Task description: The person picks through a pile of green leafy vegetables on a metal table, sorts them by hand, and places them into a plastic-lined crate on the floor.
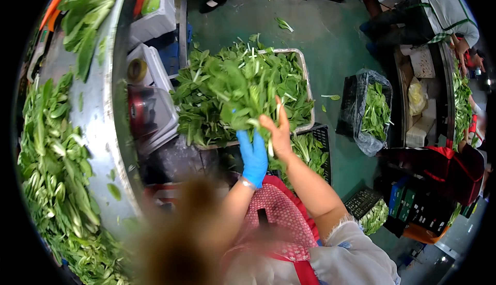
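On my left I see a metal table (97, 112) carrying long piles of leafy greens (54, 153), with a loose leaf (113, 192) lying near its edge. The green floor (330, 37) carries stray leaves (283, 25) and a black crate (347, 104) lined with clear plastic (368, 143). Ahead of me, a pale-rimmed tray (309, 86) bears a heap of green vegetables (206, 88).

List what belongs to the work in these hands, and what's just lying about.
Likely part of the work:
- gloved left hand and bare right hand
- leafy greens at the hands
- pale-rimmed tray, heaped with greens
- black crate, also holding greens

Apparently just lying about:
- loose leaf on the green floor
- yellow plastic bag, toward the right
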Demonstrator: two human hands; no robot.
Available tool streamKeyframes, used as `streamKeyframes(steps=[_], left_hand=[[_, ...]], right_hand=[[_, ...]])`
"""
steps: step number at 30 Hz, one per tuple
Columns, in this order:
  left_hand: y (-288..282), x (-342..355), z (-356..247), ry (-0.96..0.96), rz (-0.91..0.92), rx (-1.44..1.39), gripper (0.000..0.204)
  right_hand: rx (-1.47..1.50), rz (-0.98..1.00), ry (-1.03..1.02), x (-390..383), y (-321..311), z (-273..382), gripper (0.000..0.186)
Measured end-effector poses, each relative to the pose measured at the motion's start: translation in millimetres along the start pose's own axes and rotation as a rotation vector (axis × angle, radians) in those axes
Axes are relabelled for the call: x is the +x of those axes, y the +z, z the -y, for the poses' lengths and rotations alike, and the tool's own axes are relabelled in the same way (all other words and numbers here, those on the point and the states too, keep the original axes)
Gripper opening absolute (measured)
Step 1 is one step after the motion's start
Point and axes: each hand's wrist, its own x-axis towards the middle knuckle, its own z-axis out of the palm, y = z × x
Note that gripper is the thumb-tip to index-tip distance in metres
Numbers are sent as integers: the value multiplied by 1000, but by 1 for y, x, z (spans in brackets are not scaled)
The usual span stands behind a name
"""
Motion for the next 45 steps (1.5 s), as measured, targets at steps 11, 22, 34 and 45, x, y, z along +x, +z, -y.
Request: streamKeyframes(steps=[11, 22, 34, 45], left_hand=[[80, 173, 85, 285, 527, 1298, 65], [2, 223, 204, 144, 477, 1674, 95], [-55, 249, 335, 696, 379, 1358, 102], [-48, 245, 315, 616, 362, 1513, 99]], right_hand=[[-439, -183, 15, 202, -147, -117, 95], [-1205, -273, -94, 247, -115, -237, 71], [-1071, -277, -237, 289, -150, -333, 70], [-1291, -64, -12, 280, -148, -270, 75]])
